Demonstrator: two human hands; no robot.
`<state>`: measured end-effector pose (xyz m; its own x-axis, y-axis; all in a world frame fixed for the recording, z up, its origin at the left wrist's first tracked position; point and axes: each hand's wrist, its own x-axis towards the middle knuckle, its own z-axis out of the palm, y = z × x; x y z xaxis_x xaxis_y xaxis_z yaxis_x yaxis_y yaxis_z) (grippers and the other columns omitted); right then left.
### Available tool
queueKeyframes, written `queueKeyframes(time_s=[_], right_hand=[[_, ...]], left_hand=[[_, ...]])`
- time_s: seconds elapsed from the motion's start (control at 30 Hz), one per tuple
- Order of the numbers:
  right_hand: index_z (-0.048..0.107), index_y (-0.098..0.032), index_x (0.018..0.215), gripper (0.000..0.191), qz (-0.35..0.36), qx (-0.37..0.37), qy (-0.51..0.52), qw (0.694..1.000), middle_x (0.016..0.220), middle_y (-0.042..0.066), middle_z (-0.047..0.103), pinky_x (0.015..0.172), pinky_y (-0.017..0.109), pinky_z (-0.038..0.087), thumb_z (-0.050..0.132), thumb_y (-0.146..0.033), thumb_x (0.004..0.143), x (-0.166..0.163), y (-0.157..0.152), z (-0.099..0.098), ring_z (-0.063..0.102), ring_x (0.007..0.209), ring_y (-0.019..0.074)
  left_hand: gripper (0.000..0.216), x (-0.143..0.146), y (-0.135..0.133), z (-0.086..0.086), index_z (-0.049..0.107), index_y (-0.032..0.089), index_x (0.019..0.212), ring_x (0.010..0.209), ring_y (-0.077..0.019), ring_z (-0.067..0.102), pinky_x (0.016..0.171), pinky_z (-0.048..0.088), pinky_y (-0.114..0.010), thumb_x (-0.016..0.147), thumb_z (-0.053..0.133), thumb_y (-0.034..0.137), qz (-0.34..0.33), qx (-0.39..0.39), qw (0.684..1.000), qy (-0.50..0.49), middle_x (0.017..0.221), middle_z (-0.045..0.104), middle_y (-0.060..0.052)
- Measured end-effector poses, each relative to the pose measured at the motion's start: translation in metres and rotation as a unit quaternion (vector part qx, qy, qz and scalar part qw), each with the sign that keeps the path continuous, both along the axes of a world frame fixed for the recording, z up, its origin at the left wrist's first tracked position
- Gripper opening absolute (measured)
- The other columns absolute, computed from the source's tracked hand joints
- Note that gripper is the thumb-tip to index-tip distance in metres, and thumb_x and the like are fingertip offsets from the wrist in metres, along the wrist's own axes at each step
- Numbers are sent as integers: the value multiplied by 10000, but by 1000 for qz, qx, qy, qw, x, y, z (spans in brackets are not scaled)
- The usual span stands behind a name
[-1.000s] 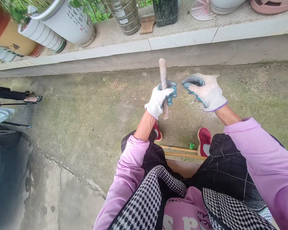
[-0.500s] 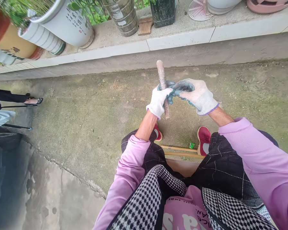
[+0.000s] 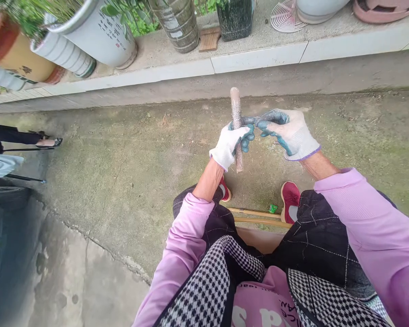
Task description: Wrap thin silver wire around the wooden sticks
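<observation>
My left hand, in a white glove with a blue-grey coated palm, is wrapped round a short wooden stick. The stick stands nearly upright in the picture, and thin silvery wire looks wound round its middle. To the right, my right hand wears a matching glove. Its thumb and fingers are pinched together close to the left fingertips, and whatever they hold is too fine to make out. Both hands are held out in front of me above the concrete ground.
Potted plants, among them a large white pot, line a raised ledge ahead. Bamboo strips and a green scrap lie between my shoes. Another person's foot shows at the left, above a dark car.
Both hands have shifted slightly right. The right hand has drawn a little away from the left, opening a gap between them. The stick has turned more upright.
</observation>
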<state>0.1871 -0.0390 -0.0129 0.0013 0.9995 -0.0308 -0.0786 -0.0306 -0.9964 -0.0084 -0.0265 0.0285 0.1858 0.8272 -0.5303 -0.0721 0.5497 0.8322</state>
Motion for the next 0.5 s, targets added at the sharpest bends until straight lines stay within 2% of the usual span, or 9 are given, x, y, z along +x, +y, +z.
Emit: queueKeyframes(time_s=[0.13,0.27,0.37,0.5], right_hand=[[826,-301,915,582,5,-36,86,996,1057,82,907,684,416,740,1181,-726,738,9,1,6,870,998,307],[789,-293,893,689,44,-69,122,989,953,59,877,518,338,642,1193,-804,670,8,-3,10,812,773,235],[802,-308,909,653,55,-76,112,989,794,21,794,483,348,625,1207,-771,691,5,-6,11,705,642,199],[820,-323,953,557,42,-67,71,994,736,22,736,516,417,651,1165,-728,789,5,-5,7,689,636,233]], left_hand=[[413,-5,-2,3,785,186,1319,464,-71,502,476,398,-191,982,962,347,-50,-11,997,-60,673,625,109],[584,-9,-5,7,785,207,1435,419,-64,419,447,371,-197,994,1002,522,-76,-20,994,-79,673,575,125],[642,-8,-7,8,773,191,1518,456,-70,447,472,398,-204,982,998,464,-74,4,996,-44,689,581,125],[673,-4,-10,11,777,186,1567,581,-90,562,562,488,-214,943,1004,298,-35,51,998,22,762,659,92]])
